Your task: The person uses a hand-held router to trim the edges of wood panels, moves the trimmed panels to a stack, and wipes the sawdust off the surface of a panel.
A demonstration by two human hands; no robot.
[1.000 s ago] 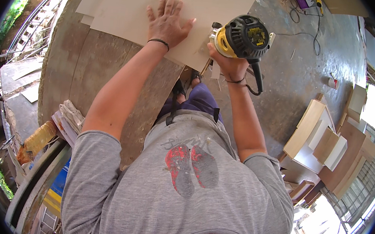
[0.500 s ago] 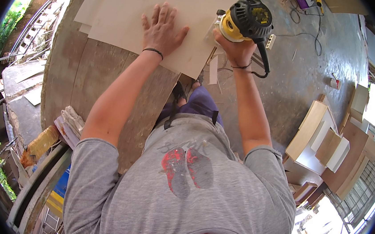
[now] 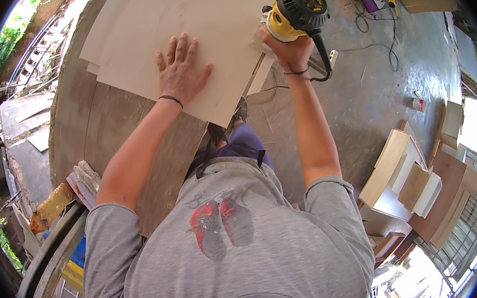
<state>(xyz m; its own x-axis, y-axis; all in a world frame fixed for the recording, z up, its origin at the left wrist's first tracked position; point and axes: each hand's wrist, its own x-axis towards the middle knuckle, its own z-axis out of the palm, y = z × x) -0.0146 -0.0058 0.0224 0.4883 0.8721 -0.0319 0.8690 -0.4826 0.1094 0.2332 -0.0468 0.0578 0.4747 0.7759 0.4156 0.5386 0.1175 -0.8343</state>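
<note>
A large white panel (image 3: 144, 55) lies on the brown wooden bench top (image 3: 119, 121). My left hand (image 3: 179, 76) rests flat on the panel, fingers spread, near its closest edge. At the panel's right edge, my right hand (image 3: 292, 50) is wrapped around the lower body of a yellow and black router (image 3: 292, 17). The router stands upright, with its clear base at the panel's edge; its cutter is hidden. A black cord (image 3: 325, 68) drops from the router's top, past my right wrist.
Power leads (image 3: 392, 46) and a purple box (image 3: 372, 0) lie on the floor ahead right. A small white tub (image 3: 418, 104) stands at the right, beyond wooden cabinet parts (image 3: 398, 174). Offcuts and scraps (image 3: 30, 125) are piled left of the bench. My feet are beneath the panel's near corner.
My right hand has carried the router farther away along the panel's right edge. My left hand and the panel appear nearer to me, while the view has also shifted somewhat.
</note>
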